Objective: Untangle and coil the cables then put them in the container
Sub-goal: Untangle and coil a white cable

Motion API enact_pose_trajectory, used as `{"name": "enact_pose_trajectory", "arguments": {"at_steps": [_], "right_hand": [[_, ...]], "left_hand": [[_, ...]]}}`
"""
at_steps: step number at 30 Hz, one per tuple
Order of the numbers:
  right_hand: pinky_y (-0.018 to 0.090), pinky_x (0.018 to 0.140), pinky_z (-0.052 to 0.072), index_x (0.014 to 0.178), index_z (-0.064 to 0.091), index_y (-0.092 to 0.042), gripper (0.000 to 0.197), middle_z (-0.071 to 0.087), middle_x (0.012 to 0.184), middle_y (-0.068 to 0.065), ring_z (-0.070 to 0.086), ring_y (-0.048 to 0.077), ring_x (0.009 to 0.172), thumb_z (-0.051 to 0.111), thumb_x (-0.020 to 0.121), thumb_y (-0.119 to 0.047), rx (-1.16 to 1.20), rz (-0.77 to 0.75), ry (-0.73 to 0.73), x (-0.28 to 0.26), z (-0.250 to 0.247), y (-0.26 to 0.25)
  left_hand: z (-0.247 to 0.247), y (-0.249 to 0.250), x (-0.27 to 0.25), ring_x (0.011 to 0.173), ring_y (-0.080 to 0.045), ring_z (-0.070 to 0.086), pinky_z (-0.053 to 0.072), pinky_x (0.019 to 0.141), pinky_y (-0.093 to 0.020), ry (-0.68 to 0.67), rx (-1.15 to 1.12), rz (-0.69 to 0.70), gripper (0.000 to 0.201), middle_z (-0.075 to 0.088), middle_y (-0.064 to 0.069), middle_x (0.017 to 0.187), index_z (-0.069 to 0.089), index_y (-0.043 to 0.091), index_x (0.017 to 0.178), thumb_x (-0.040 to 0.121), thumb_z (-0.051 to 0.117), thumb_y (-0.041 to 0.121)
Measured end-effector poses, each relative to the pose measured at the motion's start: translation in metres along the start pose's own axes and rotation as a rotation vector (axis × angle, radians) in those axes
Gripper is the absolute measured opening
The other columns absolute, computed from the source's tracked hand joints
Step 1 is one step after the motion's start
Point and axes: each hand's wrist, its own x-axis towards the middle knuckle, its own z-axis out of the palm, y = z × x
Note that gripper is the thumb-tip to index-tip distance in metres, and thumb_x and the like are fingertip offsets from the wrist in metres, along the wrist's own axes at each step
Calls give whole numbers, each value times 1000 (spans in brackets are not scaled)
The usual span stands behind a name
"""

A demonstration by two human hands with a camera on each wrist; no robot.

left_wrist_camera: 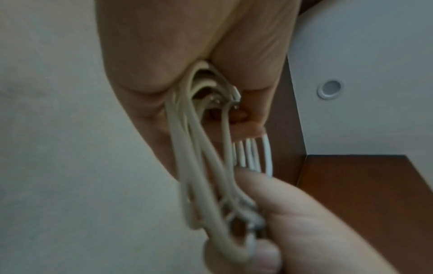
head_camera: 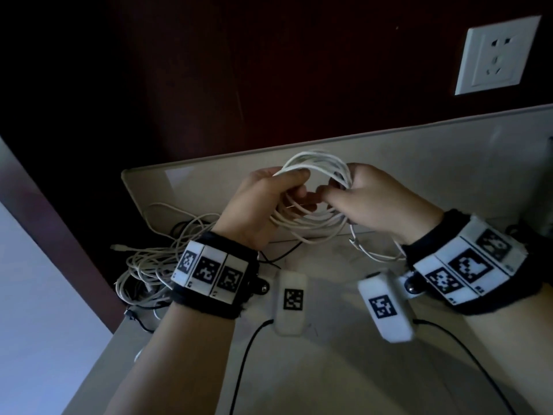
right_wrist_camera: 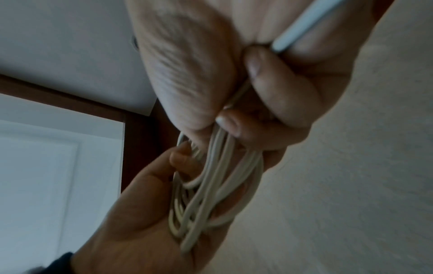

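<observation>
Together, left hand [head_camera: 263, 202] and right hand [head_camera: 371, 199] grip the white cable coil [head_camera: 314, 190] aloft.

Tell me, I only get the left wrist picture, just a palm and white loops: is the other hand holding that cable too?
Observer: Yes. The right hand grips the white coil opposite the left hand.
Operator: Any more cables around?
Observer: A tangled pile lies on the table, left of the left wrist.
Operator: And the container?
Observer: A clear tray sits beyond the hands, with cable in it.
</observation>
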Motion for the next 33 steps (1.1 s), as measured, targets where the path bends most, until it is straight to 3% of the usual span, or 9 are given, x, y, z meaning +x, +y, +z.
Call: {"name": "enact_pose_trajectory", "arguments": {"at_steps": [4, 8, 12, 16, 20, 23, 26, 29, 33], "right_hand": [[19, 52, 39, 72, 64, -28, 26, 55, 49, -12, 51, -1, 46, 67, 87, -49, -13, -62, -122, -6, 0, -2], [35, 76, 56, 100, 65, -24, 27, 71, 85, -3, 68, 9, 79, 73, 83, -43, 2, -28, -112, -4, 1, -2], [21, 68, 51, 99, 59, -23, 5, 72, 83, -4, 68, 3, 74, 56, 97, -26, 41, -77, -14, -8, -4, -10], [37, 69, 55, 94, 53, -21, 10, 69, 85, -5, 66, 13, 77, 58, 90, -14, -226, -51, -131, -12, -4, -9], [40, 75, 56, 122, 46, -26, 42, 64, 102, 0, 65, 18, 89, 64, 84, -22, -46, -20, -172, -16, -5, -16], [49, 83, 54, 122, 51, -32, 49, 67, 107, 3, 68, 22, 97, 62, 75, -32, 191, 12, -164, -16, -8, -21], [35, 75, 56, 115, 54, -29, 36, 68, 93, -8, 68, 9, 84, 69, 83, -34, 116, -12, 12, -16, 0, -19], [38, 65, 53, 100, 55, -19, 17, 63, 81, -1, 63, 18, 72, 61, 87, -10, -148, -177, 202, -15, 11, -13], [36, 63, 50, 97, 55, -20, 20, 64, 84, 2, 63, 20, 75, 61, 83, -7, -164, -85, 60, -12, 2, -12]], "left_hand": [[-1, 1, -1, 42, -11, 43, 38, 50, -24, -6, -56, -53, 44, 35, 4, 42, 48, 18, 51, 93, 52, 2], [4, 2, -4, 32, -11, 20, 27, 49, -29, 81, 64, -111, 49, 24, 4, 38, 35, 22, 44, 87, 50, 2], [5, 2, -7, 36, -14, 25, 27, 45, -26, 199, 305, -36, 43, 33, 2, 44, 48, 22, 44, 79, 55, -3], [2, 5, -5, 43, -11, 37, 29, 40, -22, 298, 260, 62, 34, 48, 0, 63, 55, 18, 97, 82, 55, -13], [2, 5, -5, 48, -14, 42, 35, 49, -30, 266, 499, 224, 37, 52, 2, 63, 57, 20, 86, 75, 51, -14], [3, 5, -5, 52, -16, 47, 38, 51, -33, 266, 575, 272, 34, 54, 2, 63, 58, 20, 85, 75, 53, -12], [9, 2, -4, 52, -13, 49, 39, 47, -28, 261, 646, 315, 33, 56, 3, 64, 56, 20, 85, 74, 53, -11], [13, -4, -2, 49, -13, 48, 39, 45, -28, 272, 703, 328, 29, 54, 4, 61, 56, 15, 85, 74, 52, -10], [0, -9, 4, 61, -20, 61, 48, 51, -32, 394, 793, 364, 25, 61, 2, 71, 54, 19, 83, 76, 54, -5]]}}
